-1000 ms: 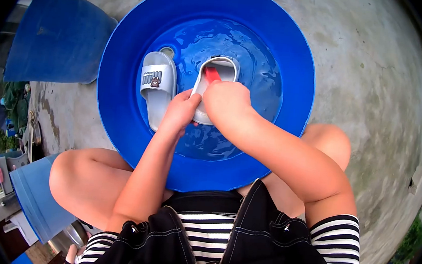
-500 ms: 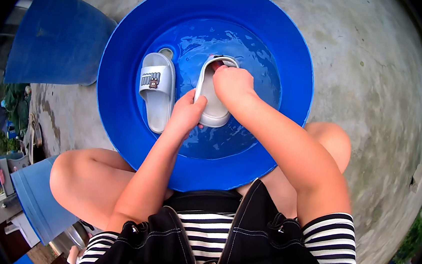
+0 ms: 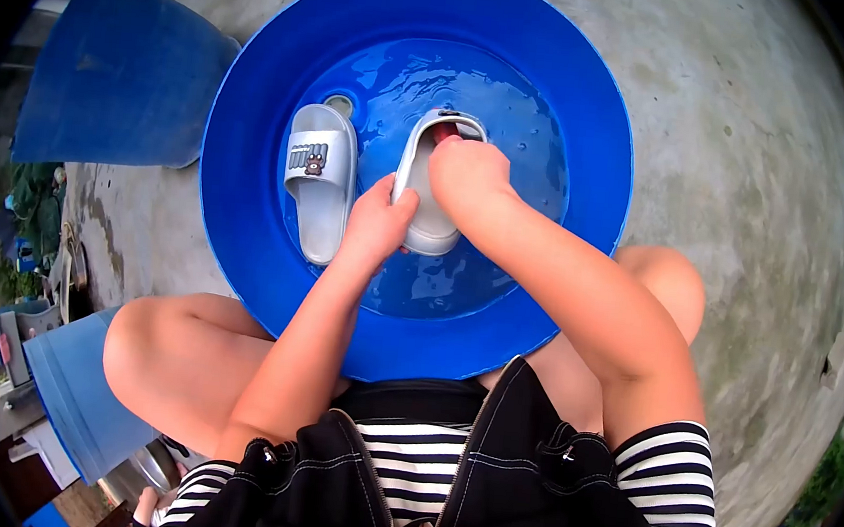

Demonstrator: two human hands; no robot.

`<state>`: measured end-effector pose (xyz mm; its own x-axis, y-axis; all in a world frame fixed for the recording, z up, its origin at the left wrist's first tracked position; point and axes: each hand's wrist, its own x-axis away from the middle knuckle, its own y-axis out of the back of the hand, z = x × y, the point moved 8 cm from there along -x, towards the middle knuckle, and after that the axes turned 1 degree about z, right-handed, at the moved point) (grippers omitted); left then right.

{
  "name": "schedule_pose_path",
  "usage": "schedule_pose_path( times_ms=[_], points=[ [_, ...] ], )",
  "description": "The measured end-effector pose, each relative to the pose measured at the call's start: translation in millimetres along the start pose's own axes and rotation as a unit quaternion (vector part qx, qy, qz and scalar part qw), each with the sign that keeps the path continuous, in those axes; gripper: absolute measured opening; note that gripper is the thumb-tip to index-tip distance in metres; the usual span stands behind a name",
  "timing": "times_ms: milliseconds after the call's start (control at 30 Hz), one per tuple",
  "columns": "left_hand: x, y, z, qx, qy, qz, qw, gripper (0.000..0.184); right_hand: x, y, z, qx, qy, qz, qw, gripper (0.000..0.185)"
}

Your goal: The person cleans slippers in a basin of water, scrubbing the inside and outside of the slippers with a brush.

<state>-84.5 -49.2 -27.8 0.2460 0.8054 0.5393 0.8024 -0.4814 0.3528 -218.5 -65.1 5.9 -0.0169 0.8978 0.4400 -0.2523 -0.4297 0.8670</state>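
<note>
A wide blue basin (image 3: 594,128) holds shallow water and two light grey slippers. My left hand (image 3: 379,222) is closed on the near left edge of one slipper (image 3: 433,226), thumb on top, and holds it tilted over the water. My right hand (image 3: 470,175) is curled, its fingers reaching under that slipper's strap. Something dark red shows at its fingertips in the shadow there; whether it is a tool or the fingers themselves, I cannot make out. The other slipper (image 3: 320,184), with a bear ornament on its strap, rests in the basin to the left.
A large blue tub (image 3: 122,77) lies on its side at the upper left. Near my left knee stands a lighter blue bucket (image 3: 85,385). Concrete floor (image 3: 749,192) surrounds the basin, and my knees flank its near rim.
Both hands keep their hold and stay almost in place at the slipper. The whole view has shifted slightly, and the ripples in the water look different.
</note>
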Motion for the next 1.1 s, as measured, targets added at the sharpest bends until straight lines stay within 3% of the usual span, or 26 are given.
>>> schedule_pose_path(
  times_ms=[67,233,267,333,433,467,533,633,667,733,800,867,967,1033,1067,1100],
  points=[
    [-7,1,11,0.041,0.009,0.004,0.999,0.044,24,3,25,0.044,0.025,0.055,0.997,0.028],
    [8,-12,-7,-0.028,-0.010,0.000,1.000,0.045,4,-7,-6,0.008,0.032,-0.044,0.998,0.029],
    [6,-12,-10,-0.031,-0.015,-0.002,0.999,0.045,-8,-7,-28,-0.029,0.019,0.016,0.999,0.026],
    [7,-11,-13,-0.051,-0.029,0.003,0.998,0.047,-2,-7,-24,-0.060,-0.033,-0.046,0.997,0.024],
    [-6,1,8,-0.029,-0.013,-0.015,0.999,0.046,31,2,23,0.019,0.079,0.004,0.997,0.035],
    [-9,3,14,-0.018,-0.004,-0.019,1.000,0.046,45,5,30,0.041,0.071,-0.036,0.996,0.040],
    [-5,-2,12,-0.020,-0.014,-0.014,1.000,0.048,33,-5,15,-0.008,0.006,0.016,1.000,0.030],
    [4,-13,-5,-0.076,-0.042,-0.006,0.996,0.056,-8,-10,-23,0.042,-0.001,-0.050,0.998,0.032],
    [3,-12,-6,-0.077,-0.042,-0.008,0.996,0.056,-20,-21,-39,-0.019,-0.027,-0.056,0.998,0.039],
    [2,-9,-7,-0.068,-0.050,-0.014,0.996,0.057,-13,-21,-28,0.001,-0.029,-0.062,0.998,0.049],
    [-10,-6,14,-0.042,-0.028,-0.004,0.999,0.056,14,-16,2,0.027,0.018,-0.027,0.999,0.044],
    [-18,1,27,-0.054,-0.033,-0.032,0.997,0.054,43,-9,25,0.050,0.057,0.018,0.997,0.058],
    [-25,10,44,-0.080,-0.017,-0.063,0.995,0.054,67,7,20,0.031,0.068,0.005,0.997,0.045],
    [-37,21,62,-0.100,-0.033,-0.086,0.991,0.056,80,28,10,0.022,0.126,0.090,0.988,0.032],
    [-43,31,76,-0.160,-0.011,-0.105,0.982,0.057,83,40,-5,0.003,0.110,0.121,0.987,0.027],
    [-44,39,86,-0.217,0.010,-0.123,0.968,0.059,90,56,-20,-0.130,0.112,0.133,0.976,0.029]
  ],
)
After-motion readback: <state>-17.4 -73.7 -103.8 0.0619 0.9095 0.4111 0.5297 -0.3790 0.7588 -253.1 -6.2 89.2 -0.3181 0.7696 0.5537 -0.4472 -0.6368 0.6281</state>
